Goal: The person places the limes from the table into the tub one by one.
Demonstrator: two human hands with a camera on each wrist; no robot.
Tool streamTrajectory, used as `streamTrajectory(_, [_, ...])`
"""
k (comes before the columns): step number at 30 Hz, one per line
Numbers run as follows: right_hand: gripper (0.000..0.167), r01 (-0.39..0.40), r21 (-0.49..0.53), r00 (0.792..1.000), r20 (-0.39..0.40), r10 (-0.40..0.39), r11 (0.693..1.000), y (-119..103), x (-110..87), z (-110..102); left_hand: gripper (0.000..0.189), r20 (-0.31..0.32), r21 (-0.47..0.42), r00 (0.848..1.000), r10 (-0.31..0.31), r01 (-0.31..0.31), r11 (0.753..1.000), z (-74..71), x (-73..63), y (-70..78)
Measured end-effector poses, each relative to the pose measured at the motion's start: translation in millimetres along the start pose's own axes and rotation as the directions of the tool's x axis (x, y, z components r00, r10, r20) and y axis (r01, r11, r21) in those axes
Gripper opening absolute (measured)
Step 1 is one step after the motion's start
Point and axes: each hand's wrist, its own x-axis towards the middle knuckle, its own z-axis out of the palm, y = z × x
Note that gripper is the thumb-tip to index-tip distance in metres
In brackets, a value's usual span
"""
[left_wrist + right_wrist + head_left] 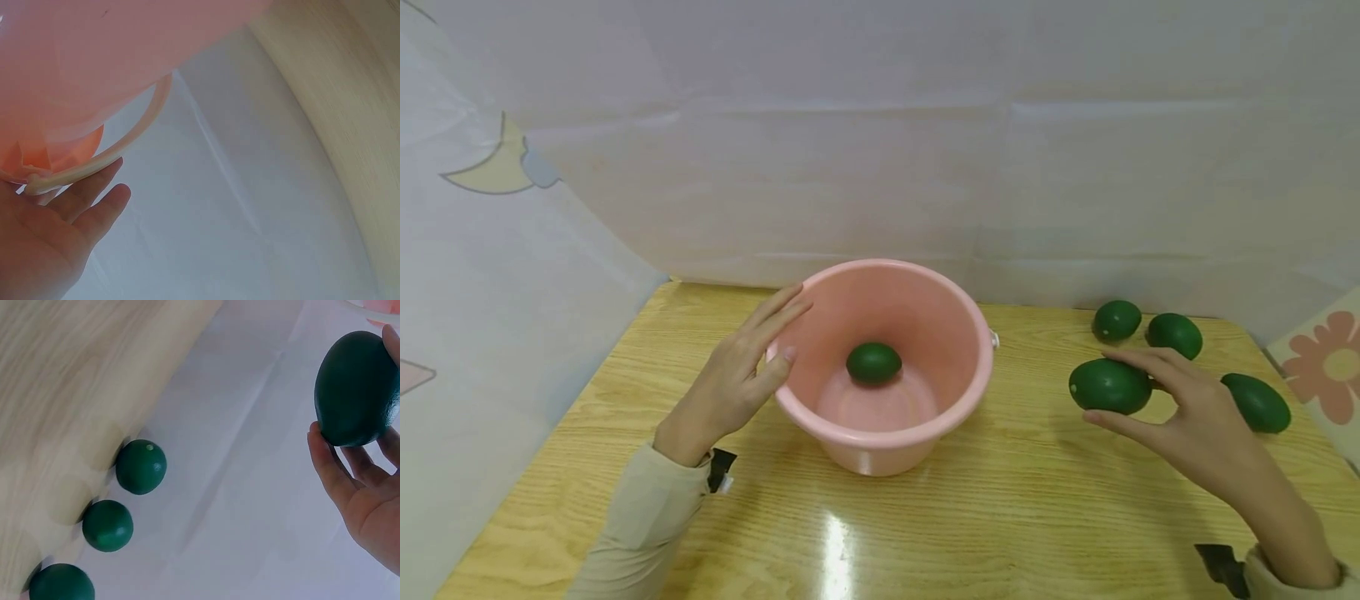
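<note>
A pink bucket (pixel 880 437) stands on the wooden table with one dark green avocado (pixel 874 364) lying on its bottom. At the bucket's left rim rests my left hand (pixel 730 379), fingers fairly straight and the thumb overlapping the inside. The left wrist view has that hand (pixel 56 231) beside the bucket's pale handle (pixel 125 140). To the right of the bucket, my right hand (pixel 1195 417) pinches another avocado (pixel 1110 386) between thumb and fingers, above the table. In the right wrist view this held avocado (pixel 356 390) is upright at the fingertips.
Several more avocados lie at the table's right: one (pixel 1117 321) at the back, one (pixel 1175 335) close by, and one (pixel 1257 403) partly behind my right hand. A pale printed sheet (pixel 865 167) hangs along the table's back edge and sides.
</note>
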Motion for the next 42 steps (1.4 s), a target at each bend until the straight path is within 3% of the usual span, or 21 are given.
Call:
streamTrajectory(18, [0.077, 0.141, 0.015, 0.984, -0.113, -0.138, 0.990, -38, 11.1, -4, 0.055, -0.002, -0.001, 1.000, -0.006, 0.006, 1.000, 0.7, -0.5, 0.2])
streamTrajectory(26, [0.082, 0.237, 0.007, 0.955, -0.184, -0.232, 0.971, -58, 18.9, -9, 0.054, -0.001, -0.001, 1.000, -0.004, 0.004, 1.000, 0.4, -0.6, -0.1])
streamTrajectory(42, [0.083, 0.319, 0.013, 0.924, -0.225, -0.309, 0.948, -81, 31.1, -11, 0.054, -0.005, 0.004, 1.000, 0.002, -0.002, 1.000, 0.2, -0.6, -1.2])
